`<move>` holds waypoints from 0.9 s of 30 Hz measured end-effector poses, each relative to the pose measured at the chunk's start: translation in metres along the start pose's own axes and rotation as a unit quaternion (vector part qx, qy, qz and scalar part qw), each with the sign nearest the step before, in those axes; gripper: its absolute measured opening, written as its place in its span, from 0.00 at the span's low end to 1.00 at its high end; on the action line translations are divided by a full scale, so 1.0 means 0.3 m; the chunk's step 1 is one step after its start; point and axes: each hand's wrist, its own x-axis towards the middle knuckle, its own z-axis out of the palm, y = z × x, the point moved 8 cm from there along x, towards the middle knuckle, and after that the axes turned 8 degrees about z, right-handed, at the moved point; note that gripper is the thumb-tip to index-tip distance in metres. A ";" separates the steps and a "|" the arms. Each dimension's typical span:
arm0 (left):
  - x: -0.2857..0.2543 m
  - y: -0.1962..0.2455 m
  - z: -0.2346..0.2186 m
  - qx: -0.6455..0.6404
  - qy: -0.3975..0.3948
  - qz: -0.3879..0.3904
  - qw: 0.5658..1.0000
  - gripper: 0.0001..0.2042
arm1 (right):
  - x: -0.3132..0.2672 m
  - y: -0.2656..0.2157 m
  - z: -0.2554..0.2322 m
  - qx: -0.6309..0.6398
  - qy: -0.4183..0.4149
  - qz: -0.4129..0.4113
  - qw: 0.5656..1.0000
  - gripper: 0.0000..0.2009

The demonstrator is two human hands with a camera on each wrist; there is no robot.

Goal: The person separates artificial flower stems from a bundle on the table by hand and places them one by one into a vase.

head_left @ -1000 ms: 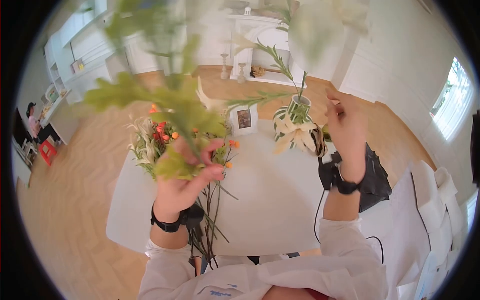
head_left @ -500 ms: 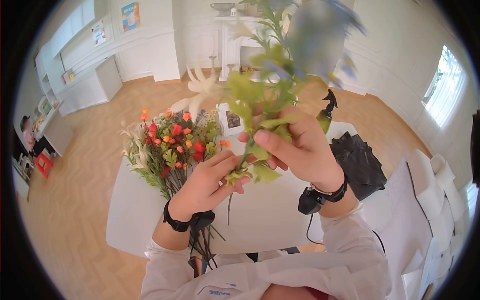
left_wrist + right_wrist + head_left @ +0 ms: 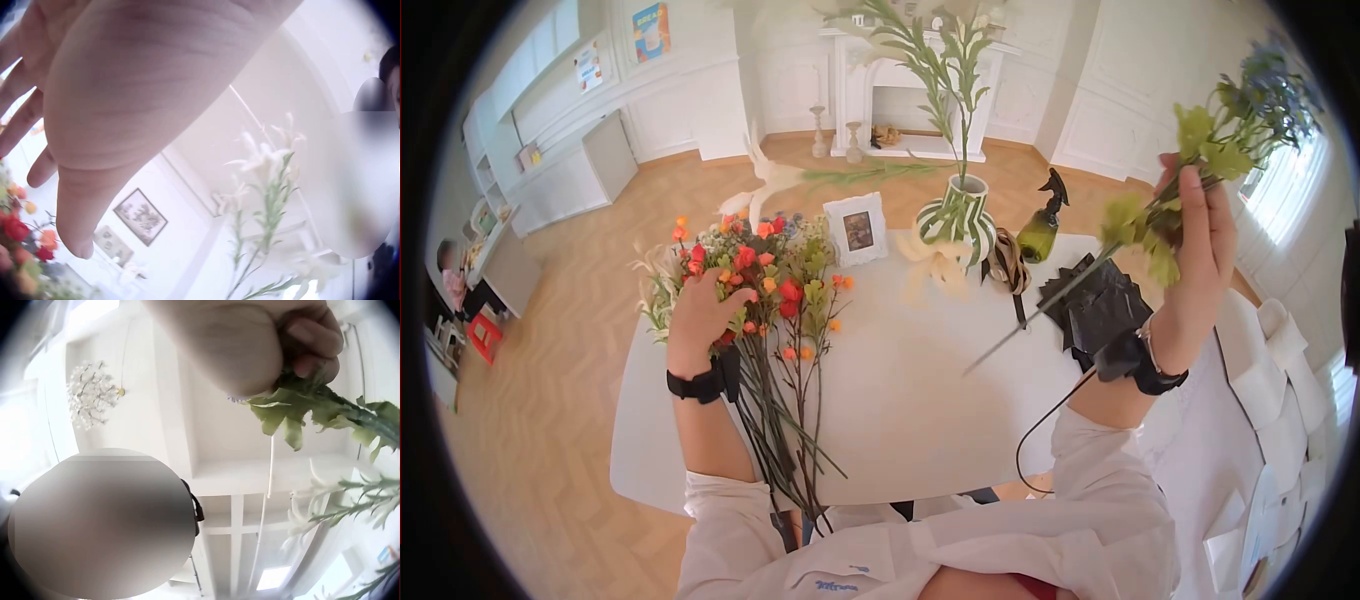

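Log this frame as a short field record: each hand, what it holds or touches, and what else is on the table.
left hand: rests on the flower bunch, fingers relaxed
right hand: raised, grips a leafy stem
stem: tilted, its bare end points down toward the table
vase: striped, upright, holds tall green sprigs
also on table: photo frame, spray bottle, black sheet

A herringbone wood floor is seen around the white counter. At the far end a white fireplace is set against panelled white walls. White cabinets and shelves are lined along the left wall, where two posters are hung. Daylight is let in through a window on the right. In the right wrist view, a crystal chandelier is hung from the white ceiling.
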 end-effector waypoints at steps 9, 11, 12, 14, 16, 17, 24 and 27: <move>0.013 -0.175 0.153 0.112 -0.070 -0.114 0.985 0.39 | 0.100 -0.044 0.012 -0.057 0.120 -0.218 0.967 0.13; 0.005 -0.184 0.125 0.082 -0.032 -0.128 0.988 0.40 | 0.134 -0.022 0.059 -0.080 0.104 -0.227 0.965 0.14; 0.001 -0.197 0.104 0.053 0.009 -0.142 0.988 0.40 | 0.149 -0.009 0.085 -0.103 0.089 -0.237 0.962 0.14; 0.016 -0.269 0.122 0.003 0.016 -0.133 0.991 0.40 | 0.188 0.038 0.116 -0.139 0.085 -0.218 0.962 0.14; 0.018 -0.316 0.134 -0.047 0.023 -0.126 0.991 0.41 | 0.195 0.053 0.163 -0.183 0.075 -0.276 0.941 0.14; 0.020 -0.312 0.131 -0.066 0.026 -0.106 0.992 0.41 | 0.202 0.099 0.211 -0.184 0.050 -0.238 0.952 0.13; 0.043 -0.317 0.117 -0.081 0.019 -0.090 0.992 0.35 | 0.209 0.327 0.366 -0.268 -0.042 -0.174 0.947 0.11; 0.038 -0.245 0.060 -0.120 0.041 -0.071 0.989 0.30 | 0.186 0.424 0.406 -0.268 -0.082 -0.190 0.941 0.11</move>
